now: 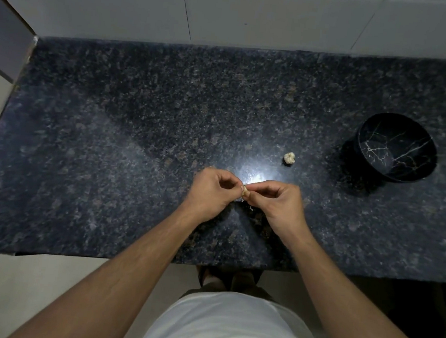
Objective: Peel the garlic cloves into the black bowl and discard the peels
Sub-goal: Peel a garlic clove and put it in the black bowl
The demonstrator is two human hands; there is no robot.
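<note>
Garlic clove (245,190): small, pale, at centre frame, pinched between the fingertips of both hands above the countertop (111,130). Mostly covered by the fingers; only a sliver shows, and how much skin remains on it cannot be made out.

Left hand (211,192): fingers curled in tight, thumb and forefinger closed on the clove's left side.

Right hand (276,201): fingers likewise curled, tips meeting the clove from the right, just touching the left hand's tips.

Peel scraps (250,208): thin pale wisps just below the fingertips; whether they hang or lie on the stone cannot be told.

Garlic piece (289,158): whitish lump, resting on the countertop, right of centre, above the hands and apart from them.

Black bowl (398,147): white-veined, right side of frame, well apart from the hands; its inside is dark, contents hard to make out.
</note>
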